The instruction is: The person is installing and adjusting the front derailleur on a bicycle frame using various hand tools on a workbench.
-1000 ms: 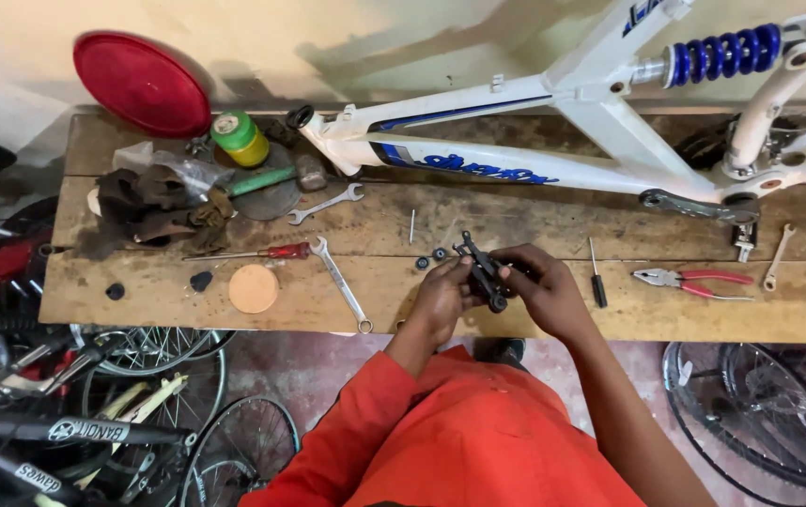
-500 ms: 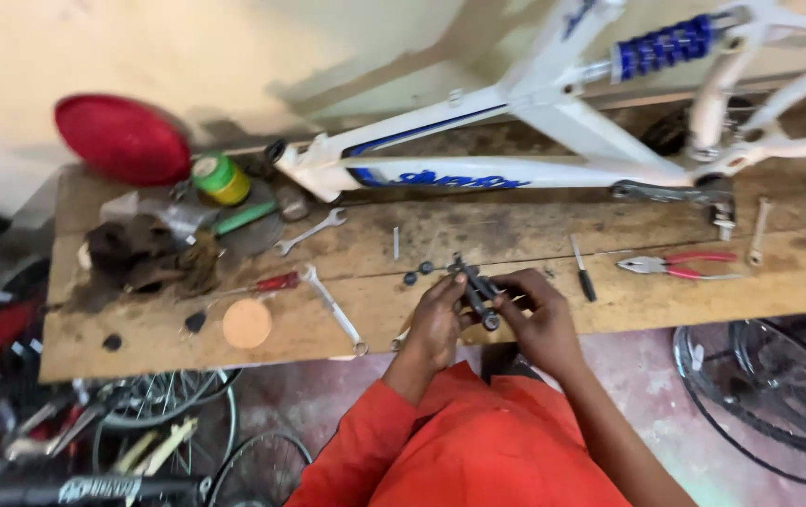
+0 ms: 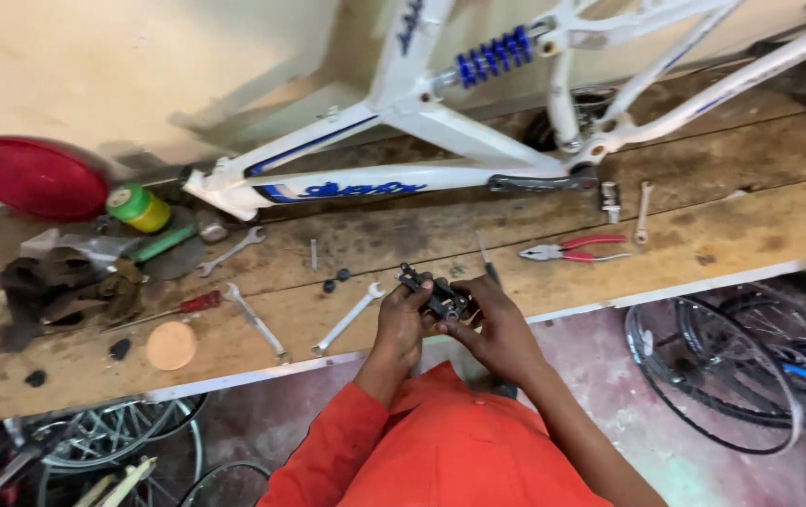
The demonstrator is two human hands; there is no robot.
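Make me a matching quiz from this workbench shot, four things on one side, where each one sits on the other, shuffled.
Things:
1. pliers with red handles
2. red round lid
3. black bicycle part
4. blue coil spring

Places:
A. mounted on the white bicycle frame
B. held between the left hand and the right hand
C. at the far left end of the wooden bench, by the wall
D. flat on the bench, to the right of the hands

Pairs: 1-D, 2-C, 3-B, 4-A
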